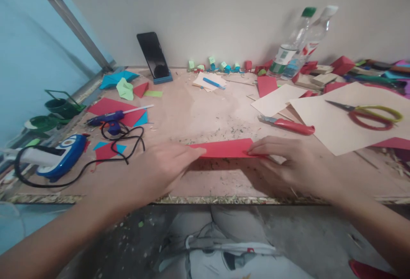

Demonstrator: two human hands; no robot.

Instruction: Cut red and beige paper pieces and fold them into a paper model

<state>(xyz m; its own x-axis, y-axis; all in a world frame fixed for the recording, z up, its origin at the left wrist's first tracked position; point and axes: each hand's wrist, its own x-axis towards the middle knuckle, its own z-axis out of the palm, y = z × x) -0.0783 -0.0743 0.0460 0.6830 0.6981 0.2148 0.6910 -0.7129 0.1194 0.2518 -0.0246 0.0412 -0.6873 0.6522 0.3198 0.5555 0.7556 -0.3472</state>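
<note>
Two hands pinch your red strip [224, 148]: left hand [166, 165] holds its left end, right hand [288, 161] its right, flat on the worktop [198, 112]; folding looks barely begun.

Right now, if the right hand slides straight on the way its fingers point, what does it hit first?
The right hand points left along the red paper strip it is pressing. Going straight on, it would likely meet the left hand fingertips at the strip's other end; depth looks the same.
</note>
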